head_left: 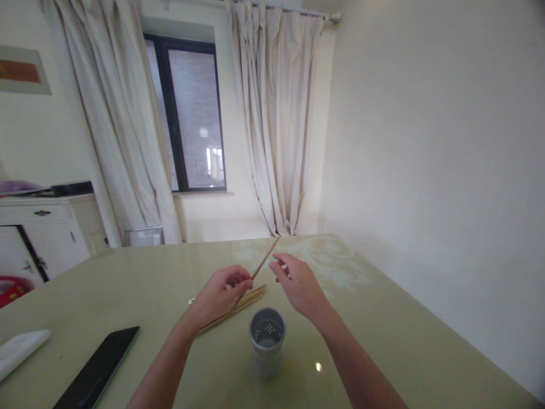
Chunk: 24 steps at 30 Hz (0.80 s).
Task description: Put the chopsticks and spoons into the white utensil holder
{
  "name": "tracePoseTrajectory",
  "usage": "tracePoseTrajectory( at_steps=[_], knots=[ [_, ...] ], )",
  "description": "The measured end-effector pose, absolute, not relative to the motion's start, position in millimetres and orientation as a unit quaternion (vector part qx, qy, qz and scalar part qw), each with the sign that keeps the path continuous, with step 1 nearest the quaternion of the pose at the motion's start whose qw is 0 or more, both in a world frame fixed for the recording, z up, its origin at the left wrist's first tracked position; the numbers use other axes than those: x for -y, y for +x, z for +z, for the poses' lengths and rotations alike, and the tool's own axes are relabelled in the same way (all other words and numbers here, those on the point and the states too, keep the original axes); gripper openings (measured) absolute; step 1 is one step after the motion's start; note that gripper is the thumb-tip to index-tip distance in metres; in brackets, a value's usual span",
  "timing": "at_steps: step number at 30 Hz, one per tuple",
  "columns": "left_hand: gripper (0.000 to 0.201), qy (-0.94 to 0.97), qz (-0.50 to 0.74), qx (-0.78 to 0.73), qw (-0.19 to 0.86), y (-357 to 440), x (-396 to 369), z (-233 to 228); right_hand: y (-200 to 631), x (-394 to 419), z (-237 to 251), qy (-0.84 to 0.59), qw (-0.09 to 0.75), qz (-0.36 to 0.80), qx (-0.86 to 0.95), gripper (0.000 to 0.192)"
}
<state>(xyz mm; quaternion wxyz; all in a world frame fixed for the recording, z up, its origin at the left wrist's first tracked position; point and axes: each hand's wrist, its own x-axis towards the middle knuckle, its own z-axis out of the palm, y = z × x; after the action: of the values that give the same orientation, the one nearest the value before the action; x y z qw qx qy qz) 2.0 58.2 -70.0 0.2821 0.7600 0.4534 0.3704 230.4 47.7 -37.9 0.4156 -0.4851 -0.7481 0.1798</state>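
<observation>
My left hand [227,289] pinches a thin brown chopstick [266,257] between thumb and fingers. The chopstick slants up and away to the right, its far tip near the back edge of the table. Beneath and beside that hand, several more chopsticks [251,296] lie in a loose bundle on the tabletop. Just right of the held chopstick is my right hand [296,281], its fingers loosely curved and apart with nothing between them. Between my forearms a grey cylindrical holder [267,355] stands upright, with small holes in its bottom and no chopsticks inside.
The glossy green table [383,352] reaches toward a curtained window. A dark phone-like slab [100,366] and a white object [21,349] lie at the left. A plain wall [447,170] runs along the right side, and a white cabinet [46,227] stands beyond the left edge.
</observation>
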Motion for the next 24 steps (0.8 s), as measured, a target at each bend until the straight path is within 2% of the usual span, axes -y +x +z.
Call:
tracePoseTrajectory(
  at_steps=[2, 4, 7, 10, 14, 17, 20, 24],
  knots=[
    [0.027, 0.755, 0.406, -0.417, 0.303, 12.8, -47.8, -57.8, 228.6, -47.7, -35.6, -0.408, 0.505, 0.279, 0.708, 0.027],
    [0.027, 0.745, 0.429, -0.400, 0.319, 21.3, -39.4, -49.3, 228.1, -44.9, -32.0, -0.344, 0.554, 0.343, 0.676, 0.025],
    [0.031, 0.747, 0.438, -0.382, 0.323, 24.0, -35.5, -43.4, 232.2, -37.7, -23.5, -0.314, 0.595, 0.361, 0.645, 0.025],
    [0.040, 0.761, 0.411, -0.431, 0.256, 13.8, -45.3, -51.9, 241.9, -31.2, -14.3, -0.329, 0.613, 0.329, 0.639, 0.025],
    [0.019, 0.777, 0.206, -0.585, 0.111, -5.1, -68.8, -92.0, 251.7, -30.4, -11.5, -0.376, 0.540, 0.275, 0.701, 0.018],
    [0.009, 0.762, 0.084, -0.637, 0.084, -12.0, -80.0, -126.3, 249.2, -35.3, -19.6, -0.418, 0.454, 0.251, 0.745, 0.011],
    [0.011, 0.751, 0.063, -0.651, 0.090, -14.2, -84.0, -146.1, 242.3, -41.2, -30.9, -0.452, 0.391, 0.243, 0.764, 0.012],
    [0.008, 0.742, 0.066, -0.660, 0.094, -17.0, -85.8, -153.5, 236.9, -45.6, -39.2, -0.486, 0.326, 0.237, 0.776, 0.026]
  ],
)
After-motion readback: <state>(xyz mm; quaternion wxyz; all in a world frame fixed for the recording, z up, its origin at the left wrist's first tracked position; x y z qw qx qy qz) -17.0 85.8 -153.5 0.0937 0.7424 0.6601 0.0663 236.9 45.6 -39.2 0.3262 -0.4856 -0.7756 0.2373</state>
